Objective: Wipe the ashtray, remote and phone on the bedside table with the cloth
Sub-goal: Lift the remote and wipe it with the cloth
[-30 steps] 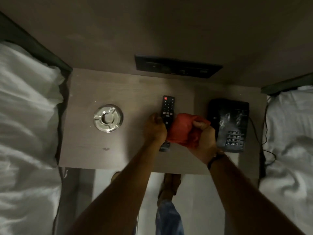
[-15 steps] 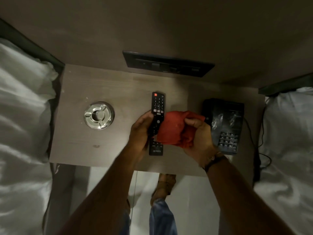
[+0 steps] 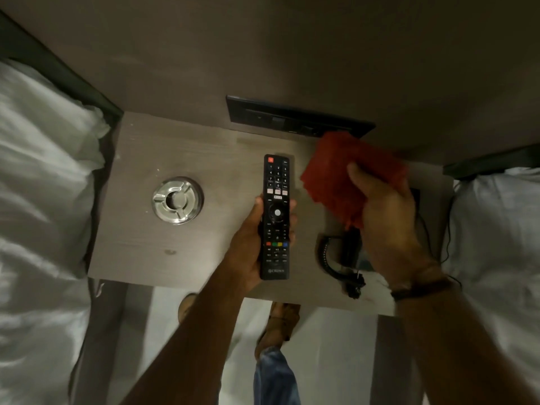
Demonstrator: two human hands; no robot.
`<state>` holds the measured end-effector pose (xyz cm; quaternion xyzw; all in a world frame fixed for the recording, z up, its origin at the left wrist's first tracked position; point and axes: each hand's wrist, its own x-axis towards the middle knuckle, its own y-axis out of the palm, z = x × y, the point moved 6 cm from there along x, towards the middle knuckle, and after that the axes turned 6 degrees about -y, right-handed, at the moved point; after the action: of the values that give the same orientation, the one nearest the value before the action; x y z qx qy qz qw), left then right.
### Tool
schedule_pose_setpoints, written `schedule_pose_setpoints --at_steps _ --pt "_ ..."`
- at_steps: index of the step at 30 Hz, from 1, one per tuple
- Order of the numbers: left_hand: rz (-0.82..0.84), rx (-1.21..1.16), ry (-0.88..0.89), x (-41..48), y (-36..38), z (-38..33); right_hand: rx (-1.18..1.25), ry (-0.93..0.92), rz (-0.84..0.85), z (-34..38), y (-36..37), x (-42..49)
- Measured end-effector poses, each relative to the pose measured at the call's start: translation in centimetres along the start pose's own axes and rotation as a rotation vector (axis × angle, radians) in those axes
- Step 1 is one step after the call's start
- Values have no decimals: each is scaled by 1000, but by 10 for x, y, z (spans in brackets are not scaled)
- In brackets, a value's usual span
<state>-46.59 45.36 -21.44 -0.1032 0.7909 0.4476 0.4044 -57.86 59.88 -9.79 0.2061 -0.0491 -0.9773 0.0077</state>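
A white bed borders the desk on the left. The metal ashtray sits on the desk's left half. The left hand is wrapped around the black remote, buttons facing up, above the desk centre. The right hand clutches the red cloth, bunched, just right of the remote. The phone lies beneath that hand, mostly hidden.

Your left hand grips the remote, buttons up, above the bedside table; your right hand holds the red cloth just right of it, ashtray well left
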Motion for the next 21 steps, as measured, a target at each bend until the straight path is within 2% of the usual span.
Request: schedule_pose_setpoints --at_steps 2,5,7,10,12,14,16,17,19,21 --pt "13 8 9 1 4 1 -225 -146 93 10 29 7" --pt "-25 120 -5 2 7 3 -1023 -402 400 -10 72 5" --pt "-82 182 -17 1 2 4 -1270 -387 504 -35 82 -7" --pt "-68 140 -40 -1 -6 3 -1226 -340 563 -49 81 -32" --pt "-46 123 -43 -1 -7 3 -1106 -310 589 -49 75 -48" --pt "-40 104 -57 -1 -8 6 -873 -170 488 -40 66 -54" --pt "-83 125 -52 0 -12 10 -683 -24 284 -29 53 -50" --pt "-110 159 -29 1 -14 9 -691 -50 195 -22 47 -44" --pt "-108 196 27 3 -14 6 -822 -232 102 -4 48 -30" --pt "-71 188 35 3 -7 1 -1001 -353 180 -5 64 -18"
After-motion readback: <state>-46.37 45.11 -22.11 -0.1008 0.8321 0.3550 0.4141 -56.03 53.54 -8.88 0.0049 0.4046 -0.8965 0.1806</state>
